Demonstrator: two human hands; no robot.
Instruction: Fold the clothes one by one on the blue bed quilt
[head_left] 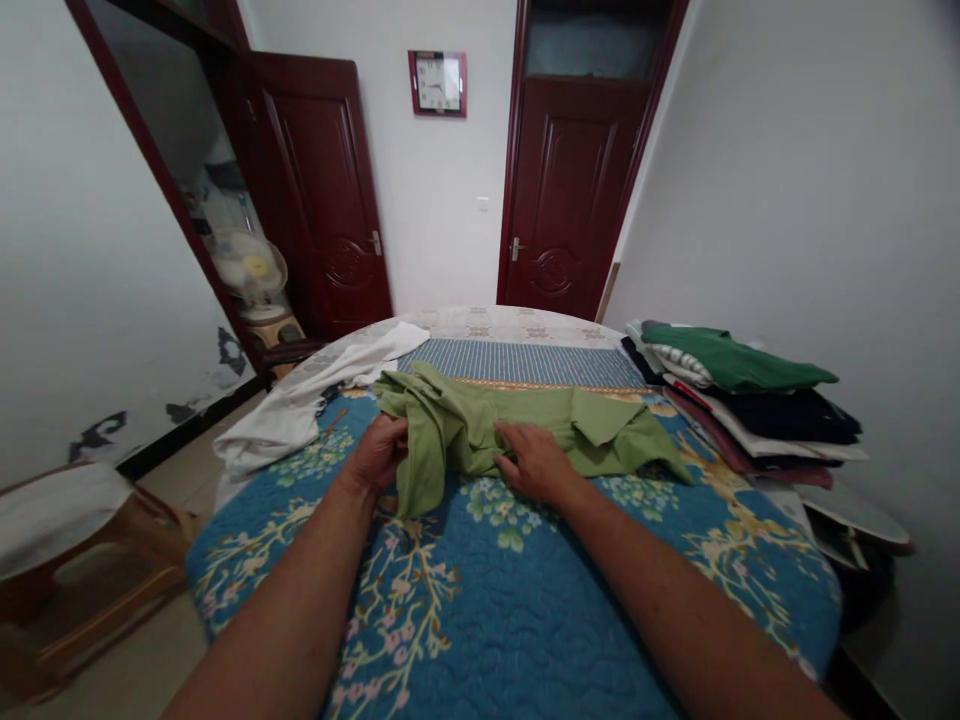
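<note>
A green garment (525, 415) lies crumpled across the middle of the table, its left part bunched and raised, its right part flatter with a folded-over flap. My left hand (381, 450) is closed on the left edge of the garment, where cloth hangs down beside the fingers. My right hand (536, 462) rests on the near edge of the cloth at the centre, palm down with the thumb apart from the fingers.
A blue floral quilted cover (525, 600) lies over the round table. White cloth (292, 415) is spread at the left. A stack of folded clothes (757, 390) stands at the right edge. Stools flank the table, and a fan (246, 265) stands by the left doorway.
</note>
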